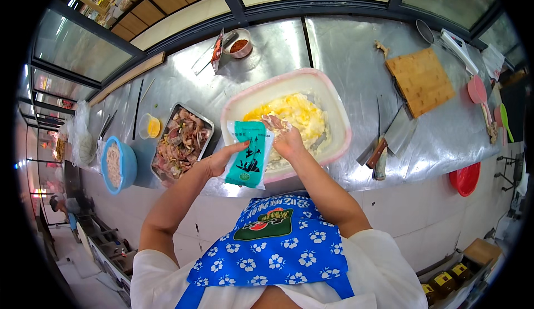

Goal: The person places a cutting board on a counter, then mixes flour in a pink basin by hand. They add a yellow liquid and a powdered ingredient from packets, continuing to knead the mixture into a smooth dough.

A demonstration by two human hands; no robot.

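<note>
My left hand [221, 161] grips a teal and white plastic packet [246, 163] that bears writing, its thumb across the front. The packet is over the near left rim of a large white plastic basin with a pink rim [340, 142]. Yellow egg and a pale, thick batter-like mix [306, 113] lie in the basin. My right hand [285, 138] is above this mix, close to the packet's upper right edge. Its fingers are smeared with the pale mix and curl towards the packet; whether anything lies in the palm is hidden.
Left of the basin stand a metal tray of raw meat pieces [183, 142], a cup of yellow liquid [150, 126] and a blue bowl [130, 165]. A container of red-brown spice [241, 47] sits behind. Cleavers [400, 131] and a wooden cutting board [421, 81] lie to the right.
</note>
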